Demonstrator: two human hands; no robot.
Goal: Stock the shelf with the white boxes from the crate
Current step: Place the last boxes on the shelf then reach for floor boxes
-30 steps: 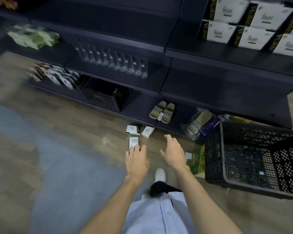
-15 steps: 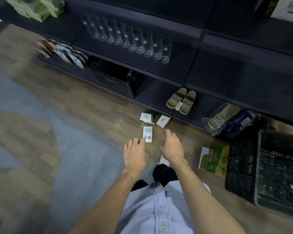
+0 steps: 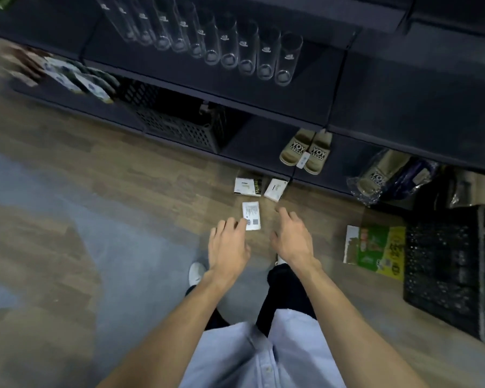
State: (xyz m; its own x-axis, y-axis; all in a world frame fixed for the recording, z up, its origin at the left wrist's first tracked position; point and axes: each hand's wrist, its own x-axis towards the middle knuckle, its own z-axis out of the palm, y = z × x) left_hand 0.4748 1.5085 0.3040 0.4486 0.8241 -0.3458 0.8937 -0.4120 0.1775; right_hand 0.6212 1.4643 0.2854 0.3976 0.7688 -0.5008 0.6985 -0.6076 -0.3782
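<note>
1. Step in hand, judged: picking up spilled stock from the wood floor (image 3: pixel 157 175). Three small white boxes lying there, at 12 o'clock from the hands, none yet on the shelf (image 3: pixel 263 88).
2. Nearest box (image 3: pixel 251 215), label side up, between the two hands; two further boxes, one with a dark side panel (image 3: pixel 247 186) and one plain white (image 3: pixel 275 189), just beyond at 12 and 1 o'clock, against the foot of the shelf.
3. Left hand (image 3: pixel 228 247) spread wide, fingertips overlapping the nearest box's lower left corner; actual contact impossible to confirm. Right hand (image 3: pixel 291 236) equally spread, empty, at 3 o'clock of that box, forefinger pointing toward the plain white one.
4. Next move calls for closing fingers across the flat box's short edges and lifting, then carrying to shelf level.
5. Black crate (image 3: pixel 457 264) at 3 o'clock cut by the frame edge; contents unreadable. Box print too small to read. Row of drinking glasses (image 3: pixel 235 43) clipped at top, left shelf goods blurred.
</note>
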